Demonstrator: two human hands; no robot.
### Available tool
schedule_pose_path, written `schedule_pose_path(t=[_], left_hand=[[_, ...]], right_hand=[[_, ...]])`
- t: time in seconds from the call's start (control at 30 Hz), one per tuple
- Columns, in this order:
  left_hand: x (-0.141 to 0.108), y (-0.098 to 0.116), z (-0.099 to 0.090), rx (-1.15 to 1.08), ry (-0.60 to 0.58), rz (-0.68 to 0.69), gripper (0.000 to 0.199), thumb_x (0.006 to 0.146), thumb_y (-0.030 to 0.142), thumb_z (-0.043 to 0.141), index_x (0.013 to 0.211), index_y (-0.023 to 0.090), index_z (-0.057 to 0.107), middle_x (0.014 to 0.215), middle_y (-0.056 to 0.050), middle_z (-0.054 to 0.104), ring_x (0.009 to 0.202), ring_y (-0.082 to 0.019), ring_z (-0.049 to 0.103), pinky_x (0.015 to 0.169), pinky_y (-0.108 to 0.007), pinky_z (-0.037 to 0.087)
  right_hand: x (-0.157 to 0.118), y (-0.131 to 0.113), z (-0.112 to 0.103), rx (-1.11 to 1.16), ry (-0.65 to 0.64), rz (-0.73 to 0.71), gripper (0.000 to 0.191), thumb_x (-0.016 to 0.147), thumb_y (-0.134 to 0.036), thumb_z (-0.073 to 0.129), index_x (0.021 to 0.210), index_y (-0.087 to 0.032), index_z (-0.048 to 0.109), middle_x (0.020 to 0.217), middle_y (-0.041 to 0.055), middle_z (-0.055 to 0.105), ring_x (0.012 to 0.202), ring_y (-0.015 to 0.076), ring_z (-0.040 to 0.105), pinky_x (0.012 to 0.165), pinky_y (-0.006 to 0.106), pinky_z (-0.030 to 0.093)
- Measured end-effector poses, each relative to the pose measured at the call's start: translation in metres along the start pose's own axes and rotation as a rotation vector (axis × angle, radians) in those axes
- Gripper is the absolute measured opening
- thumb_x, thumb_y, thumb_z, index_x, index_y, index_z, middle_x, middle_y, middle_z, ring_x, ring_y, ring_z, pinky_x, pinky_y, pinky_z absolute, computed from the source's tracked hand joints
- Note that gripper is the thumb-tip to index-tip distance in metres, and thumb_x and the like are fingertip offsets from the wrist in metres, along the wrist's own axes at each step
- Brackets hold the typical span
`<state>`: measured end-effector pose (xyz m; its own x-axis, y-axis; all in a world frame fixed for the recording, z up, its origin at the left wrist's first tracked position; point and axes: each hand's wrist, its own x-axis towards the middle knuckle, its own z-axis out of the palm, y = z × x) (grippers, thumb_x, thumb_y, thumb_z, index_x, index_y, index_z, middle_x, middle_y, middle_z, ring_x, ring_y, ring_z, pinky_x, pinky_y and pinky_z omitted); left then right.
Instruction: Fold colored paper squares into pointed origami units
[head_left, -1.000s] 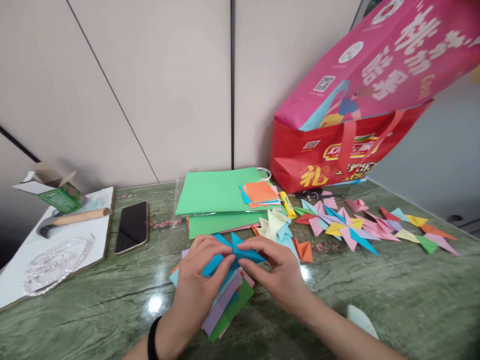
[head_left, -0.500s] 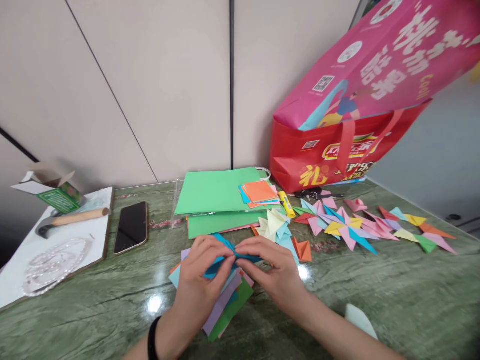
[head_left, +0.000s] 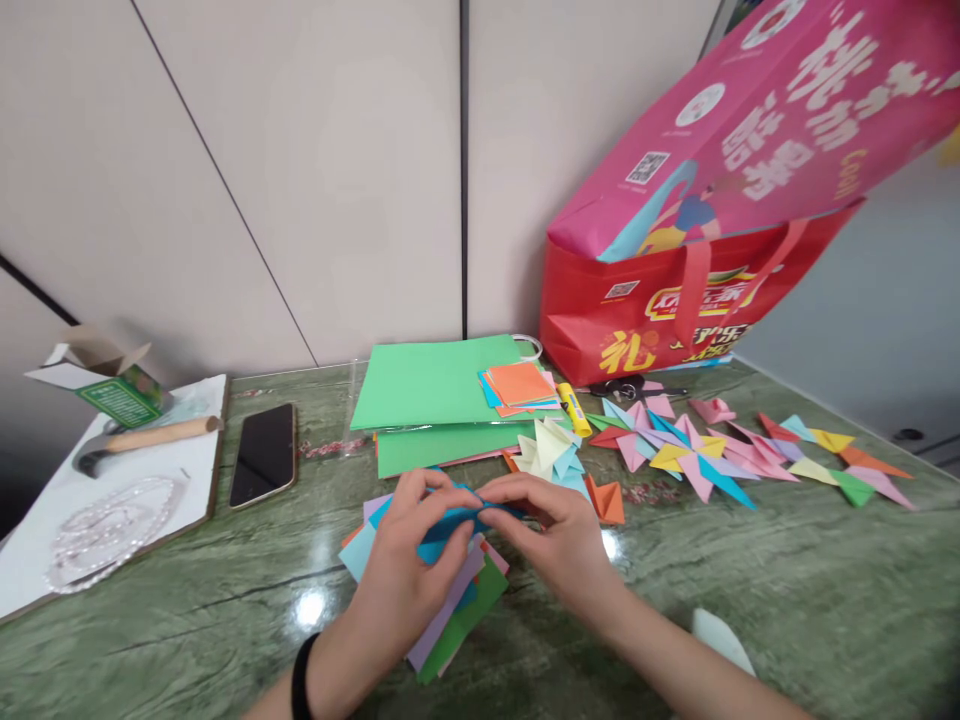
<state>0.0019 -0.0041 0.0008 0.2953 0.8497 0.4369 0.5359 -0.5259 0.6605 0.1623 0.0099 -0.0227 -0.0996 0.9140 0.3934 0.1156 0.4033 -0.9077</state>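
Note:
A sheet of blue origami paper (head_left: pixel 452 524), partly folded, is held between my two hands above the table. My left hand (head_left: pixel 411 545) grips its left part, with the thumb below and the fingers over the top. At the right end, my right hand (head_left: pixel 551 530) pinches it between thumb and fingers. Much of the blue paper is hidden behind my fingers. Beneath my hands lies a fanned pile of coloured paper squares (head_left: pixel 469 620). Folded paper pieces, such as an orange one (head_left: pixel 604 499) and a pale yellow one (head_left: pixel 541 450), sit just beyond my right hand.
Green paper (head_left: pixel 442 385) lies behind my hands, with small squares (head_left: pixel 521 384) and a yellow glue stick (head_left: pixel 574 409). Folded paper stars (head_left: pixel 694 455) spread rightward before a red bag (head_left: pixel 600 315). Leftward are a phone (head_left: pixel 262 455), a wooden-handled hammer (head_left: pixel 161 434) and a green box (head_left: pixel 120 395).
My left fingers and thumb have shifted along the blue paper, and my right fingertips have moved slightly right. More of its folded face shows between my left thumb and fingers.

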Motion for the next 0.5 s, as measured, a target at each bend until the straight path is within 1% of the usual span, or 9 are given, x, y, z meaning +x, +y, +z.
schedule_pose_path(t=[0.07, 0.13, 0.17, 0.27, 0.33, 0.5], left_hand=[[0.0005, -0.0002, -0.0006, 0.031, 0.008, -0.002, 0.024, 0.077, 0.008, 0.053, 0.093, 0.024, 0.062, 0.101, -0.008, 0.053, 0.095, -0.022, 0.054, 0.079, -0.037, 0.046], [0.0012, -0.0006, -0.0007, 0.027, 0.022, 0.008, 0.024, 0.077, 0.008, 0.053, 0.093, 0.024, 0.062, 0.105, -0.008, 0.054, 0.099, -0.022, 0.054, 0.081, -0.038, 0.046], [0.0015, -0.0008, -0.0005, 0.011, 0.033, 0.008, 0.023, 0.077, 0.008, 0.054, 0.093, 0.023, 0.061, 0.103, -0.007, 0.056, 0.097, -0.021, 0.055, 0.080, -0.037, 0.047], [0.0025, -0.0016, 0.0003, -0.034, 0.075, -0.023, 0.024, 0.076, 0.010, 0.056, 0.096, 0.022, 0.057, 0.090, -0.004, 0.064, 0.080, -0.017, 0.062, 0.069, -0.031, 0.052], [0.0030, -0.0022, 0.0007, -0.032, 0.102, -0.030, 0.025, 0.075, 0.012, 0.058, 0.097, 0.022, 0.058, 0.087, -0.003, 0.066, 0.073, -0.016, 0.063, 0.065, -0.029, 0.053], [0.0040, -0.0030, 0.0005, -0.022, 0.117, 0.031, 0.013, 0.076, 0.013, 0.060, 0.086, 0.019, 0.063, 0.081, -0.004, 0.069, 0.076, -0.018, 0.065, 0.064, -0.028, 0.054]], right_hand=[[0.0008, 0.0007, -0.0008, 0.013, 0.006, 0.036, 0.006, 0.072, -0.020, 0.066, 0.078, -0.019, 0.068, 0.077, 0.0034, 0.070, 0.072, 0.0175, 0.065, 0.064, 0.028, 0.053], [0.0015, 0.0007, -0.0014, 0.011, 0.005, 0.057, 0.006, 0.072, -0.021, 0.066, 0.078, -0.019, 0.068, 0.076, 0.0030, 0.070, 0.071, 0.0172, 0.065, 0.063, 0.028, 0.053], [0.0017, 0.0005, -0.0015, 0.007, 0.001, 0.066, 0.006, 0.072, -0.021, 0.066, 0.078, -0.019, 0.068, 0.075, 0.0029, 0.070, 0.070, 0.0169, 0.064, 0.062, 0.027, 0.053], [0.0021, -0.0001, -0.0019, -0.010, -0.010, 0.074, 0.006, 0.073, -0.022, 0.064, 0.077, -0.019, 0.067, 0.074, 0.0029, 0.070, 0.067, 0.0163, 0.064, 0.060, 0.027, 0.053], [0.0022, 0.0000, -0.0023, -0.026, -0.018, 0.059, 0.006, 0.074, -0.022, 0.063, 0.078, -0.019, 0.066, 0.074, 0.0033, 0.069, 0.068, 0.0165, 0.064, 0.061, 0.028, 0.052], [0.0029, 0.0004, -0.0034, -0.053, -0.042, -0.014, 0.007, 0.074, -0.020, 0.063, 0.081, -0.019, 0.066, 0.077, 0.0033, 0.068, 0.071, 0.0161, 0.063, 0.064, 0.027, 0.051]])
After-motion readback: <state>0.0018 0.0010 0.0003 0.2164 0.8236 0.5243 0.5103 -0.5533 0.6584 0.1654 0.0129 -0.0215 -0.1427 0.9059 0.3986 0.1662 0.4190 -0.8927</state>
